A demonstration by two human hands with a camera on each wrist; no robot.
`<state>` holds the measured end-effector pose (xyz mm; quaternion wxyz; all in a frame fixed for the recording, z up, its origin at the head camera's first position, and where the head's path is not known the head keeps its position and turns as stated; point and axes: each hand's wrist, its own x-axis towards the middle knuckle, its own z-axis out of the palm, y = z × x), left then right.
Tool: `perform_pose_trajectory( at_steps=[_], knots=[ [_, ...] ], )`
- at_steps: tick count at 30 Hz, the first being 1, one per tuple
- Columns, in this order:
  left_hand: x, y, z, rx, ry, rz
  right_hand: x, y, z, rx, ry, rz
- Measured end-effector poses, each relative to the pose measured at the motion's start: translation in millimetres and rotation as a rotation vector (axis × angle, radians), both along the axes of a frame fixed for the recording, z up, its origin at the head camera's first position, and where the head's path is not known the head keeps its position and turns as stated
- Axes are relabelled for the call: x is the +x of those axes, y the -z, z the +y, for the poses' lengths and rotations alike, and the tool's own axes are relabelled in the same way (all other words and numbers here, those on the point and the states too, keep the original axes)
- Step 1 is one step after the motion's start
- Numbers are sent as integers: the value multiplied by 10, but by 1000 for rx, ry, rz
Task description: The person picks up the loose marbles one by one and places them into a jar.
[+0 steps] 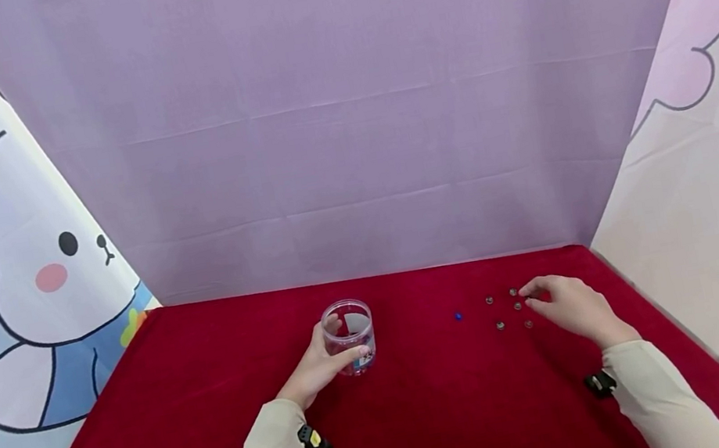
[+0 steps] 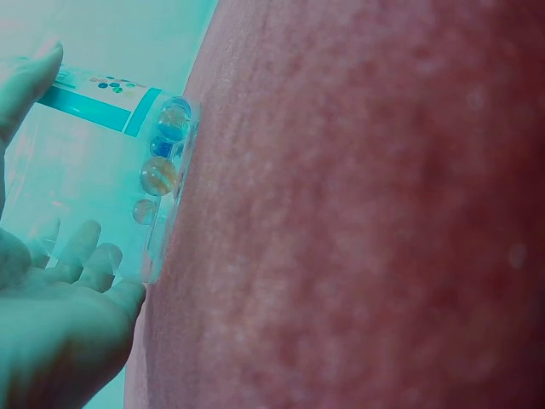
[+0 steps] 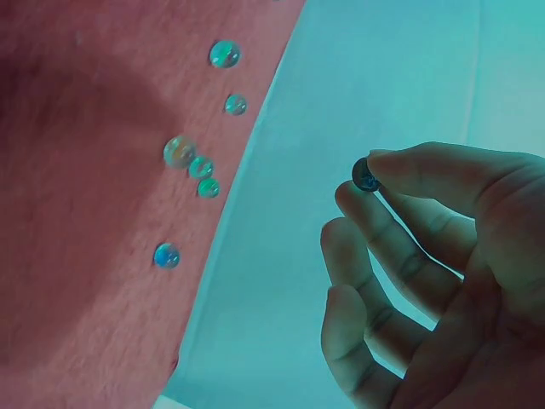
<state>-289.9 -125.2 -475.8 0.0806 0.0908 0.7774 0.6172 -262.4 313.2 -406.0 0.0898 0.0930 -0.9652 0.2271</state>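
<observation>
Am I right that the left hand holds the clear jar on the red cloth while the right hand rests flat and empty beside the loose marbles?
Not quite. The right hand is not empty: the right wrist view shows a dark marble pinched between its thumb and fingertip. The rest stands: the left hand holds the clear jar on the red cloth, and loose marbles lie beside the right hand.
</observation>
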Motion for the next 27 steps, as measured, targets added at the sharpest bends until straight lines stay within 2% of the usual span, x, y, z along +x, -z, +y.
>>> perform_pose_trajectory(
  at_steps=[8, 18, 27],
  knots=[
    [-9, 7, 0, -4, -2, -1, 2, -9, -181, -15, -25, -5],
    [-11, 2, -1, -5, -3, -3, -52, -8, -415, -27, -63, 59],
    [8, -29, 5, -7, -2, -4, -100, -33, -682, -58, -99, 69]
  ],
)
